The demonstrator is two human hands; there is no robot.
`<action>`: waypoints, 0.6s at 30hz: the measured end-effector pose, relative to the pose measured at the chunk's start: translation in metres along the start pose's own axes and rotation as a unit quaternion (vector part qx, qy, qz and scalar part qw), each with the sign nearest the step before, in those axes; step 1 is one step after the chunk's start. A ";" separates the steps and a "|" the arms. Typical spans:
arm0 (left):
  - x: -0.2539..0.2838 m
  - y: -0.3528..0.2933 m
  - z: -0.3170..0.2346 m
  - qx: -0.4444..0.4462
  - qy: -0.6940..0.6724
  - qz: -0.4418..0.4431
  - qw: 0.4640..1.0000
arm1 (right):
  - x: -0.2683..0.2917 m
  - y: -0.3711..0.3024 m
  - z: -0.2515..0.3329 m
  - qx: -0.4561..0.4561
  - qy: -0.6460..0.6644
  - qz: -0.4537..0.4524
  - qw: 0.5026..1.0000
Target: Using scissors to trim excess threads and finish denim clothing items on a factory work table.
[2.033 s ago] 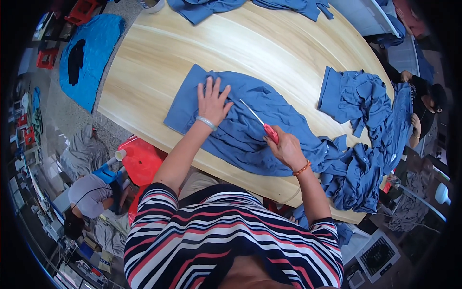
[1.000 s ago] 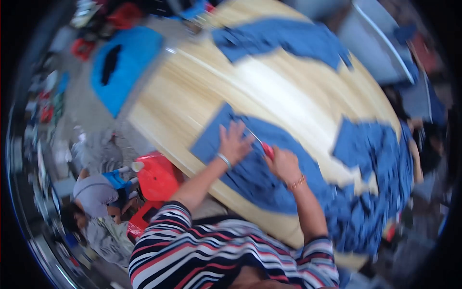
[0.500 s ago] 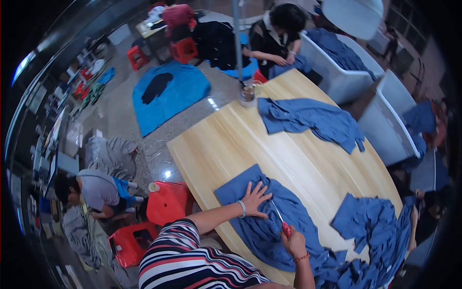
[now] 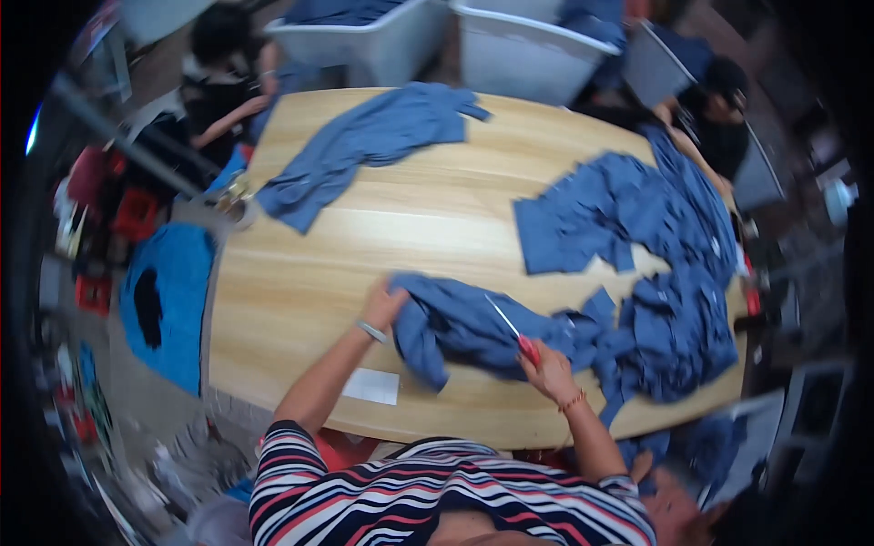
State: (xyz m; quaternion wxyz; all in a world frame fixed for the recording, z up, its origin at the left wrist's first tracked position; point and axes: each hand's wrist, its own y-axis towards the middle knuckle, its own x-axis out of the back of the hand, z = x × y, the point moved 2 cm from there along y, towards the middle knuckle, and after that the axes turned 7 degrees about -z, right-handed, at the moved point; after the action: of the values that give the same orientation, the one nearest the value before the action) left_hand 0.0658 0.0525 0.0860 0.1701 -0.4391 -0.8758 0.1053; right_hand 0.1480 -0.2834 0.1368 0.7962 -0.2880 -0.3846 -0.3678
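My left hand (image 4: 389, 305) is closed on the left end of a blue garment (image 4: 473, 328), slightly blurred, with the cloth bunched and partly lifted off the table. In my right hand (image 4: 548, 371) is a pair of red-handled scissors (image 4: 517, 335). Their thin metal blades point up and left across the same garment. The right end of this cloth runs into a heap of blue garments (image 4: 678, 337) at the right. A white rectangular paper (image 4: 371, 386) lies beneath my left wrist, near the table's front edge.
The wooden table (image 4: 273, 318) bears another blue garment (image 4: 373, 136) at the far left and a spread one (image 4: 592, 214) at the right. Grey bins (image 4: 528, 55) of blue cloth stand behind. One person (image 4: 223, 82) sits far left, another (image 4: 719, 118) far right, reaching toward the cloth.
My view has swung to the right. My left hand lay flat and spread on the garment; now it grips its edge, and the cloth is gathered up. The scissors stay in my right hand.
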 end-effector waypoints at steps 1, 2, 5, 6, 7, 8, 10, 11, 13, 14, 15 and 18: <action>0.009 0.018 -0.021 -0.030 -0.181 -0.013 0.983 | 0.005 0.001 -0.005 -0.009 -0.005 -0.012 1.000; 0.022 0.037 -0.052 -0.092 -0.207 -0.025 0.974 | 0.014 0.000 -0.007 -0.020 0.010 -0.015 1.000; 0.065 0.087 -0.149 -0.325 -0.100 -0.133 0.931 | 0.031 0.002 -0.018 -0.051 0.022 -0.036 0.998; 0.061 0.097 -0.194 -0.219 -0.281 -0.125 0.926 | 0.031 0.000 -0.031 -0.066 0.031 -0.050 0.996; 0.070 0.109 -0.222 -0.282 -0.297 -0.128 0.903 | 0.033 -0.003 -0.039 -0.085 0.032 -0.061 0.994; 0.094 0.121 -0.238 -0.404 -0.223 -0.162 0.872 | 0.035 -0.006 -0.042 -0.087 0.038 -0.062 0.994; 0.122 0.145 -0.254 -0.377 -0.289 -0.221 0.852 | 0.036 -0.013 -0.054 -0.103 0.056 -0.061 0.991; 0.115 0.147 -0.258 -0.401 -0.303 -0.229 0.833 | 0.036 -0.018 -0.060 -0.115 0.060 -0.066 0.989; 0.112 0.156 -0.246 -0.417 0.087 -0.456 0.782 | 0.035 -0.025 -0.070 -0.144 0.063 -0.046 0.986; 0.091 0.160 -0.229 -0.466 0.116 -0.433 0.763 | 0.033 -0.028 -0.076 -0.151 0.068 -0.046 0.985; 0.063 0.165 -0.206 -0.514 0.143 -0.407 0.741 | 0.031 -0.030 -0.081 -0.154 0.072 -0.045 0.984; -0.071 0.141 -0.156 -0.493 0.325 -0.109 0.800 | 0.030 -0.036 -0.099 -0.164 0.087 -0.051 0.981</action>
State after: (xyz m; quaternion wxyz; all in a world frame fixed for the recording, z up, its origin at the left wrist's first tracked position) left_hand 0.2697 0.0839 0.1676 0.2155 -0.3738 -0.7452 -0.5085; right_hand 0.1720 -0.3882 0.1142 0.7489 -0.3609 -0.2625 -0.4899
